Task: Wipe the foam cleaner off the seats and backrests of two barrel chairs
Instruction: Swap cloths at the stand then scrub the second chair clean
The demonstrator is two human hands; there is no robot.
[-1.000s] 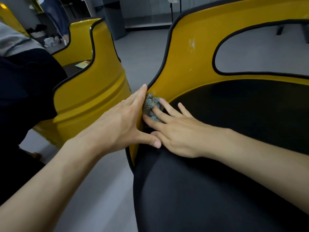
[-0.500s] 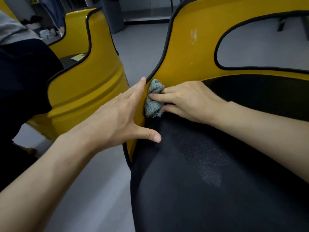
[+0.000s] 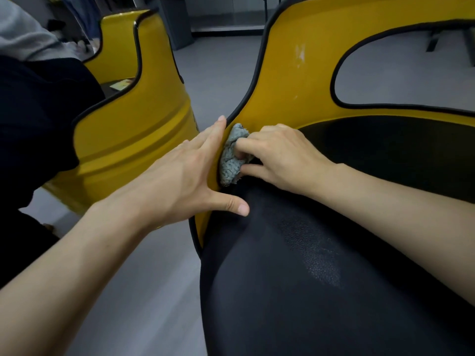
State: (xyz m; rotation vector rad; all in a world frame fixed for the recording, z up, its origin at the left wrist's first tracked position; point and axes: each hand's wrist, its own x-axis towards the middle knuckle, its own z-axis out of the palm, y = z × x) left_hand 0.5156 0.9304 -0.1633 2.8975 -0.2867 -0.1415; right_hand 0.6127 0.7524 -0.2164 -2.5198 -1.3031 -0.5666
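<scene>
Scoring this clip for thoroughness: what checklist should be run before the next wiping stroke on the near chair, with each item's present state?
1. Right hand grips the cloth: ok.
2. Cloth touches the yellow backrest beside the seat seam: ok.
3. Left hand braces the backrest's outer side, fingers straight: ok.
4. White smear higher on the backrest wiped off: not ok.
5. Pale patch on the black seat, foam or glare: cannot tell.
6. Second chair wiped: cannot tell.
</scene>
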